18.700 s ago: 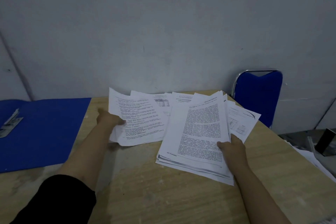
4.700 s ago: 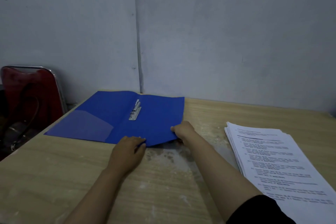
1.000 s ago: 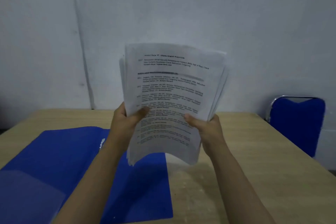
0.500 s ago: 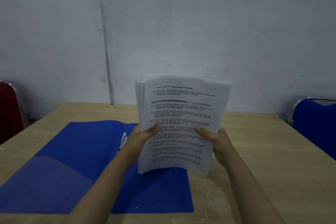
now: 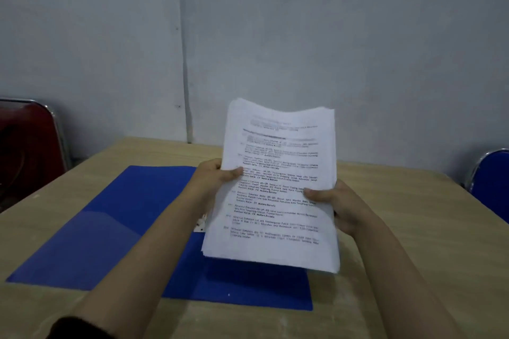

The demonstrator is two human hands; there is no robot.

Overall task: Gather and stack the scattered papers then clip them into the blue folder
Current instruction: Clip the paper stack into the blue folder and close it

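Wooden desk point(image 5: 399, 228) carries an open blue folder point(image 5: 115, 228); above it, left hand point(image 5: 212, 177) and right hand point(image 5: 341, 206) grip an upright paper stack point(image 5: 275, 195) by its sides.

A stack of matt white printed paper point(image 5: 278, 187) above a smooth blue card folder point(image 5: 110, 228) with a glossy clear plastic pocket point(image 5: 91, 231), on a pale wood-grain worktop point(image 5: 413, 228) with chalky scuffs; chrome-framed chairs, red point(image 5: 27, 146) and blue point(image 5: 493, 181), flank its far corners.
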